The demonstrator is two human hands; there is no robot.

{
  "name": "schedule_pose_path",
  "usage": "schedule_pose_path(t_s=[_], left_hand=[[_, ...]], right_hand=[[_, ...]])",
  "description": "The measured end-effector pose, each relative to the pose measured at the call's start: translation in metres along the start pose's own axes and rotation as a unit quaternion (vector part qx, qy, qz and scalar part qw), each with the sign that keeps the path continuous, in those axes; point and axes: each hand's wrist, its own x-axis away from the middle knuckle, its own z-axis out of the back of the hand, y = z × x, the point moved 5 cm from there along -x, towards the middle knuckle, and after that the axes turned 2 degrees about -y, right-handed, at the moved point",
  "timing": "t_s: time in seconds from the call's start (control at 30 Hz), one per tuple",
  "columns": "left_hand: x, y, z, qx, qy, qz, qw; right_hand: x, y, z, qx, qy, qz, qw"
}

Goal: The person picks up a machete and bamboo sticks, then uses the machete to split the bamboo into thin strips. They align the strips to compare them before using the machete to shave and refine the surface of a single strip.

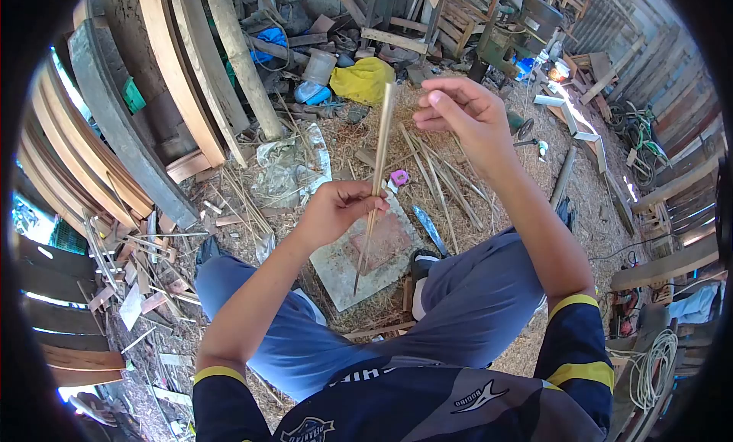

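One slender tan wooden stick [384, 129], centre of frame, long axis running lower left to upper right, pinched mid-length in our left hand [343, 210]; our right hand [477, 127], empty, half-open, just beside its upper tip.

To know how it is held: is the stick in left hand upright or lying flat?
Upright, slightly leaning: the left hand pinches the stick, thicker end raised, thin end pointing down over the board.
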Motion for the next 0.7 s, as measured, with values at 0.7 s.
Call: schedule_pose_path(t_s=[0.7], left_hand=[[0.022,0.012,0.132,0.321,0.374,-0.099,0.864]], right_hand=[[0.007,0.041,-0.021,0.247,-0.183,-0.099,0.947]])
